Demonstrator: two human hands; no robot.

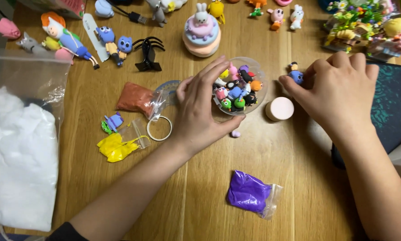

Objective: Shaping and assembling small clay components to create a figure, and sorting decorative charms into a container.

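- The left hand (199, 109) cups a clear bowl (259, 71) from its left side, fingers spread over the rim and the thumb under the near edge: the hand is clamped on the bowl.
- The bowl sits on the wooden table (191, 196), near its middle, and is full of small bright clay figures (237, 91).
- The right hand (338, 89) lies just right of the bowl, fingers curled together, tips pinched on a small blue figure (296, 76) that stands on the table beside the bowl's right edge.
- A short pink cylinder (280, 108) lies between the bowl and the right hand, close below the blue figure.
- A tiny lilac lump (236, 133) lies on the table just under the left thumb.
- Left of the left hand: a brown clay bag (135, 98), a white ring (159, 128), a yellow clay bag (115, 147) and a small blue-green figure (111, 122).
- A purple clay bag (250, 193) lies nearer the person, well apart from both hands.
- At the far left stands a big clear bag of white stuffing (20, 156).
- Beyond the bowl: a stacked pastel cake with a rabbit (201, 33), a black hair claw (148, 53), and other clay figures along the far edge.
- A dark mat (394, 102) lies under the right wrist, at the right edge.
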